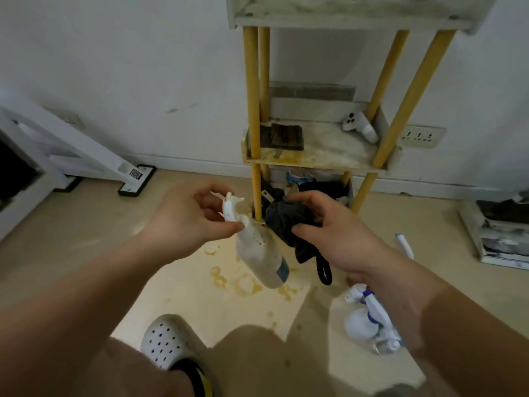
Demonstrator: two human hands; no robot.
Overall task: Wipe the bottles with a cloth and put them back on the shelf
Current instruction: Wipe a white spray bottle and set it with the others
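Hanging before the shelf, the spray bottle is pinched at its nozzle by the left hand; the cloth, gripped in the right hand, is best wrapped round its body and drawn downward firmly.

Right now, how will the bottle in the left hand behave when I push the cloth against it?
The left hand pinches only its trigger head and the bottle hangs tilted, so it will likely swing away from the cloth. A fingertip hold carrying it suggests it is light. Its spotted, grimy wall may be slick.
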